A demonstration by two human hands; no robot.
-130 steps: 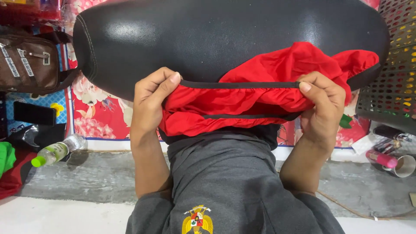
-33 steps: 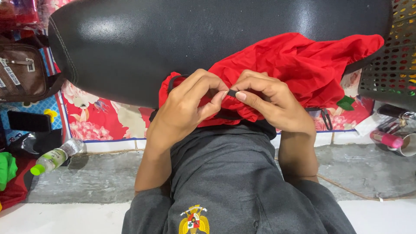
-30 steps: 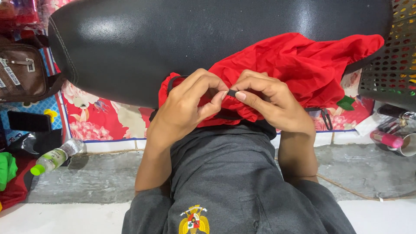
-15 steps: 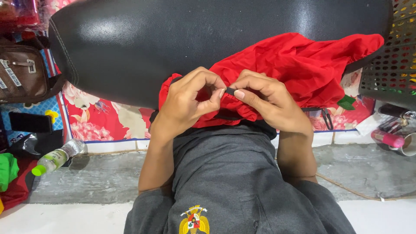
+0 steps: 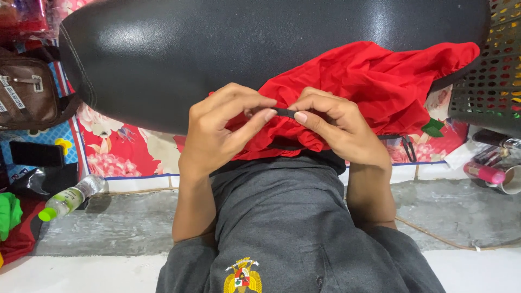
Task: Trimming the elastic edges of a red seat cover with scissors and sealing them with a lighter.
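Note:
A red garment (image 5: 374,81) with a black elastic band (image 5: 285,113) lies bunched on a black padded seat (image 5: 217,43), spilling toward my lap. My left hand (image 5: 222,130) and my right hand (image 5: 336,127) meet at its near edge. Both pinch the black band between thumb and fingertips, a short stretch of it showing between them. My grey shirt (image 5: 287,217) with a crest fills the bottom of the view.
A brown bag (image 5: 27,92) hangs at the left. A plastic bottle with a green cap (image 5: 68,198) lies on the grey floor. A floral red mat (image 5: 125,152) is under the seat. A perforated basket (image 5: 488,65) and a pink tube (image 5: 483,172) are at the right.
My hands came together from a wide stretch of the band to a close pinch at its middle. Over the last second they barely moved.

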